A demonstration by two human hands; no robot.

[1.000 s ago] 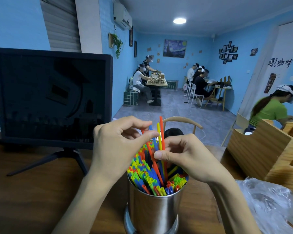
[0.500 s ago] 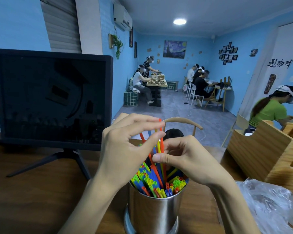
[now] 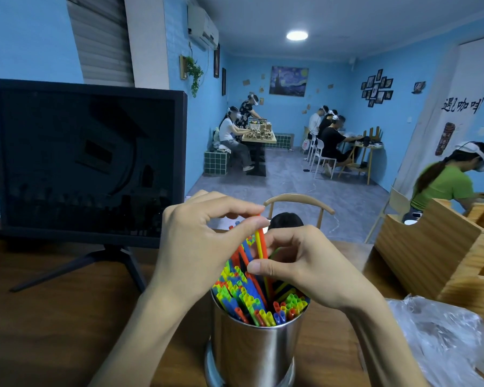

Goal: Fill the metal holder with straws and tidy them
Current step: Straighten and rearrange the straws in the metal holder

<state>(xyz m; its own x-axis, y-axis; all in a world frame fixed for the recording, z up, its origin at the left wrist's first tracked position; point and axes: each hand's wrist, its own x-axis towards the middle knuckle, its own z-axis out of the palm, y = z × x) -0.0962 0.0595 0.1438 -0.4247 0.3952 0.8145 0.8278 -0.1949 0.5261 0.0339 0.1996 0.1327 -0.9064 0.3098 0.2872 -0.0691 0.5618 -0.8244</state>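
The metal holder stands on the wooden table, at the near edge of the view, packed with coloured straws. A few tall straws, red and yellow among them, stick up well above the rest.

The likeliest slip from here is that the tall straws buckle or kink if they are pushed straight down against the crowded tops below, since there looks to be little free room in the holder. A sideways tug could also drag neighbouring straws up and out, or tip the holder, which nothing braces at the moment.

The left hand arches over the holder from the left, wrist low, thumb and forefinger closed in a narrow pinch on the tops of the tall straws. The right hand comes in from the right, above the holder's rim, fingers curled and thumb pointing left across the same stems; it seems to pinch them lower down, though its fingers hide the contact.

Behind the holder to the left is a dark monitor; to its right are a wooden box and a crumpled plastic bag.
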